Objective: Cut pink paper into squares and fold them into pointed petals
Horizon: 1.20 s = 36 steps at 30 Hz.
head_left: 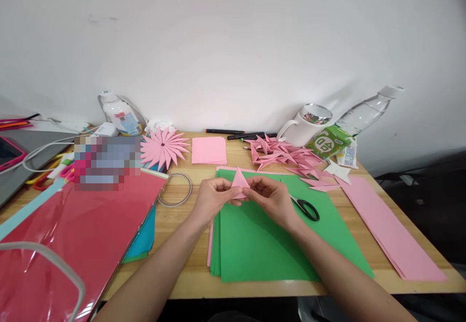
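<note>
Pink triangle, between left hand and right hand, apparently thumb-pinched

Bare forearms taper to bare wrists; the left hand and right hand are equally bare.

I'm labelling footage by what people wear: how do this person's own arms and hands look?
The left hand and right hand are ungloved, with no watch or bracelet visible at either wrist. The left forearm and right forearm are bare as far as the picture shows, with no sleeve in view. No ring shows, though some fingers are partly hidden.
</note>
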### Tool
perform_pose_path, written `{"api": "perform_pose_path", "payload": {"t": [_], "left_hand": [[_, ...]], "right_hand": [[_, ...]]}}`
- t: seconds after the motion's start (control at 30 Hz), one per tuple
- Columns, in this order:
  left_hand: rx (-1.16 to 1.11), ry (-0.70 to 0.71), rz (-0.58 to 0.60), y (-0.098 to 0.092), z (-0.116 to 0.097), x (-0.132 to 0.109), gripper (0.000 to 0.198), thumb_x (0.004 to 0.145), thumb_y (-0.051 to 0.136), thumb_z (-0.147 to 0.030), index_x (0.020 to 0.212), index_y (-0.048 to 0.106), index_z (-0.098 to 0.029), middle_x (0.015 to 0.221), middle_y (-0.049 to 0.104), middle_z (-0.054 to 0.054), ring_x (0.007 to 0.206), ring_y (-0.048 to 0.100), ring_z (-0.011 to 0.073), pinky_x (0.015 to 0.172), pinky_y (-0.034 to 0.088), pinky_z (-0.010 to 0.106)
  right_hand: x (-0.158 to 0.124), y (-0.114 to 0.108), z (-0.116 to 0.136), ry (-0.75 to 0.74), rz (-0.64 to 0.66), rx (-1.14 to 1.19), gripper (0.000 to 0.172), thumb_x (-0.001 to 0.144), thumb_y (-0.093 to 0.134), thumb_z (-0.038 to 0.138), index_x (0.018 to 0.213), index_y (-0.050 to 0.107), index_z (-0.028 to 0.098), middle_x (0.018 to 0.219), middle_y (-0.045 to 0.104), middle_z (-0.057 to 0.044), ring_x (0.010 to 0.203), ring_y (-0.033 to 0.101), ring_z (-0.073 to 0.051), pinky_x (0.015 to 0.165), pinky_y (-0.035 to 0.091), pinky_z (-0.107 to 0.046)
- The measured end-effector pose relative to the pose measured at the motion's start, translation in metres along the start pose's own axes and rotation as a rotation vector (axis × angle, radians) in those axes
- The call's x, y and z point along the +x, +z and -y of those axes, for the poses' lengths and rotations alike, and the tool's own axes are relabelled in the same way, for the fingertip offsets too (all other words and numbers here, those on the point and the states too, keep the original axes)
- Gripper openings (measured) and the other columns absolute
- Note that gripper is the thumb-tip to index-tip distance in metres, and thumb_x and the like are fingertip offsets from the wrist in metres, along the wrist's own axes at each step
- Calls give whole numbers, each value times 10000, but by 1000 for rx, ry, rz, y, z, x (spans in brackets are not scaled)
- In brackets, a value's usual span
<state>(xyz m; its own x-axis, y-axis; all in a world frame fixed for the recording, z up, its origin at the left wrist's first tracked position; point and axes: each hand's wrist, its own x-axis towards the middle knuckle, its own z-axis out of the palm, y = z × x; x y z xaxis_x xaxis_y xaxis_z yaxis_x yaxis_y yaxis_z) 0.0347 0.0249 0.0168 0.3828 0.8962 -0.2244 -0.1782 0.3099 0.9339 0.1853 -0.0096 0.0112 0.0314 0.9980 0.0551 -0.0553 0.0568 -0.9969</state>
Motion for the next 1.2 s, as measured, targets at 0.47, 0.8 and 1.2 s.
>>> {"api": "perform_pose_path", "payload": {"t": [0.47,0.8,1.2], "left_hand": [[-76,-60,-34,-2,2,3,313,497,843,-320,651,672,-108,637,695,38,570,653,156,602,574,295],[-91,-93,-22,-4,2,4,329,452,865,-290,619,657,-98,630,690,33,544,649,141,579,563,263],[-114,-99,-50,-3,2,3,318,452,864,-283,604,656,-95,586,669,19,526,632,131,556,547,255]], "right_hand": [[2,-6,2,66,6,-60,270,639,771,372,727,646,150,600,606,10,532,556,-112,527,473,-239],[0,-3,5,50,23,-69,277,640,760,397,721,649,156,612,610,4,552,558,-124,543,478,-260],[0,-3,6,57,19,-74,272,643,759,388,728,643,157,603,604,7,539,552,-118,533,475,-253]]}}
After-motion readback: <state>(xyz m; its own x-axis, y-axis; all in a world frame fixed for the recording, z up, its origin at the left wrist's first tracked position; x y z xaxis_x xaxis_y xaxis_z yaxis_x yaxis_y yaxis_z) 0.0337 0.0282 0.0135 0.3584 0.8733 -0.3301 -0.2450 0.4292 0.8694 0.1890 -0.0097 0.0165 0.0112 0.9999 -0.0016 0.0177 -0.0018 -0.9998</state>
